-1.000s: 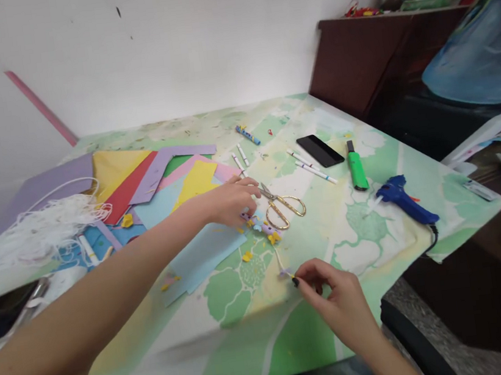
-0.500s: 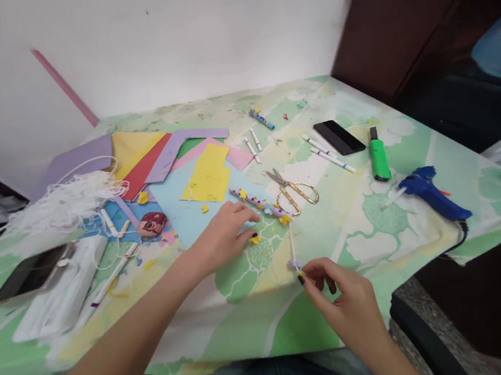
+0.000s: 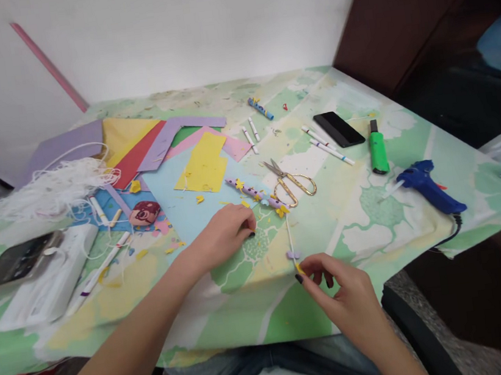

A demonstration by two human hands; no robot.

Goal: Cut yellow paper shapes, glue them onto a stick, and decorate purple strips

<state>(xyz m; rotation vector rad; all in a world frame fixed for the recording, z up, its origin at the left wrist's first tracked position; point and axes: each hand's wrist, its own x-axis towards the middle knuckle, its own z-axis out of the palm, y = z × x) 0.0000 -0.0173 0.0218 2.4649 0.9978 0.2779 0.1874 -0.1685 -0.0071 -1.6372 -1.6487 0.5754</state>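
Observation:
A lilac foam tube (image 3: 256, 195) with dark dots and small yellow cut-outs lies near the middle of the table. White string (image 3: 289, 231) runs from its near end toward me, with a small lilac foam piece (image 3: 293, 255) on it. At the string's lower end my right hand (image 3: 344, 289) pinches a small yellow foam piece (image 3: 299, 268) between thumb and forefinger. My left hand (image 3: 224, 235) rests by the blue sheet, left of the string, its thumb and fingers drawn together. What it holds, if anything, is hidden. Gold-handled scissors (image 3: 291, 182) lie open beyond the tube.
On the right are a blue glue gun (image 3: 432, 187), a green lighter-like object (image 3: 378, 149), a black phone (image 3: 339, 128) and markers (image 3: 331, 151). Coloured foam sheets (image 3: 199, 163), tangled white string (image 3: 56, 187), a white power strip (image 3: 50, 278) and another phone (image 3: 18, 261) occupy the left.
The yellow piece beside my left thumb is no longer visible there, and the left fingers have closed together. My right hand stays at the string's end. The camera view has shifted slightly.

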